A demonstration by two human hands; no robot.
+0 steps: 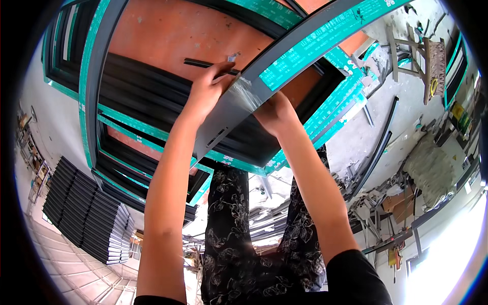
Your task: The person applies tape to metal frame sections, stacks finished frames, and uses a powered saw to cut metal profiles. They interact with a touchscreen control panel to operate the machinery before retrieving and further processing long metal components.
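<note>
The two hands were apart, one on each side of a long dark grey profile (216, 131) that crossed diagonally above the orange-red surface (152, 30). The left hand (206, 91) was at the profile's left edge, its fingers bent near a thin dark strip (195, 62). The right hand (277, 114) reached in at the opposite side, its fingertips hidden behind the profile. How firmly either hand gripped, I could not tell. Between them, crinkled clear film (244, 94) lay against the profile, and printed green film (300, 58) covered its upper stretch. Below sat a dark frame with green-filmed edges (333, 119). At the left stood a stack of dark profiles (76, 211); at the right, a wooden trestle (433, 63) stood on the littered floor (366, 142).
</note>
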